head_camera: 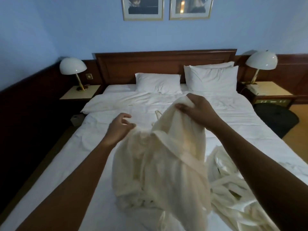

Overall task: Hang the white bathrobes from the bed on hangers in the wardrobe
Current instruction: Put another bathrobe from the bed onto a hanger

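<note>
1. The right hand [198, 109] pinches a fold at the top of a white bathrobe [163, 164], holding it up over the bed [83, 155]
2. The robe hangs from that grip, its lower part heaped on the sheet between both forearms
3. The left hand [119, 127] holds nothing, fingers loosely curled, just beside the robe's upper left edge; whether it touches is unclear
4. A second bathrobe [233, 189] lies crumpled on the bed under the right forearm

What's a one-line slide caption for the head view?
Right hand holds a white bathrobe up by its top over the bed; left hand open beside it; second bathrobe heaped alongside.
</note>
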Tool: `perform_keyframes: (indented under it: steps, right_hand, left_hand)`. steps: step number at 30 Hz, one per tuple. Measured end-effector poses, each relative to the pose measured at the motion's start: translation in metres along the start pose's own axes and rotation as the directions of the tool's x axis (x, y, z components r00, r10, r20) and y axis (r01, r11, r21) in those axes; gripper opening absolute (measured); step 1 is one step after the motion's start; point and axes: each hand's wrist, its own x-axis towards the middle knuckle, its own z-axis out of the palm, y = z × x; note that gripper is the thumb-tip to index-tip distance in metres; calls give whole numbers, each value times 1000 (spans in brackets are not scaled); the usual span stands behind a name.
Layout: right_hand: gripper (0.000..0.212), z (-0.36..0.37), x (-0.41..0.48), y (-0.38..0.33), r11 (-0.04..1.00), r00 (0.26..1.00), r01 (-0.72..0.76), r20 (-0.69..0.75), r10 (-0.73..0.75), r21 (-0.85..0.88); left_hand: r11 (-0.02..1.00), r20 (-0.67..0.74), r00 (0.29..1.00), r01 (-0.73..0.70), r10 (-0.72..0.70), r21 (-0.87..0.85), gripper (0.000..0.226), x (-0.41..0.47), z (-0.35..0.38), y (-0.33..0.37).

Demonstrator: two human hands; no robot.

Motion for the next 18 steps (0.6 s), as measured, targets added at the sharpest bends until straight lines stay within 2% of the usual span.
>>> perform_keyframes:
  steps: [2,3,4,5,7,8,10,11,12,13,14,15,16,18]
  right_hand:
    - [47,7,-5,-6,999,1000,22,19,-23,50]
    - [47,9,-7,-10,996,1000,21,21,-23,87]
    - [47,11,-8,-12,991,1000,12,21,-14,132]
    - [47,10,-8,-15,985,1000,-10,20,7,170]
    - [49,3,-8,-17,976,1000,-30,8,29,213]
    - [52,-3,-9,-15,976,1000,-27,3,27,215]
    - [48,-19,-11,-6,973,999,-28,51,17,229]
    - [45,-27,-13,-1,976,991,-53,134,25,209]
    - [46,-34,-16,5,990,971,-81,234,52,114]
    - [48,-37,-19,13,994,940,-93,326,104,-50]
    - [45,-38,-24,23,974,905,-95,390,171,-206]
    - [39,-37,-29,33,952,881,-108,416,226,-287]
    - [35,-36,-34,41,953,882,-140,403,244,-270]
    - [37,-37,-42,50,964,918,-268,302,255,-1]
  left_hand:
    - [993,217,970,-115,113,-4,66,-13,28,26]
    - [983,349,922,-181,167,8,78,-22,44,39]
    - [967,447,870,-251,205,43,86,-29,59,47]
    - [949,486,845,-303,222,92,85,-31,71,50]
    - [935,395,887,-321,240,153,60,-27,82,50]
    - [940,329,908,-315,258,132,45,-24,81,51]
    - [948,257,919,-318,300,31,26,-20,74,59]
    - [946,234,917,-322,322,-42,20,-20,70,66]
    - [940,207,918,-322,339,-111,19,-21,66,74]
    - [931,165,922,-325,350,-164,28,-21,62,82]
    - [923,123,926,-327,356,-204,39,-21,56,89]
    - [916,92,929,-331,358,-226,45,-18,50,94]
    - [915,77,930,-333,358,-229,47,-14,45,96]
    - [924,84,930,-340,359,-176,41,-5,33,91]
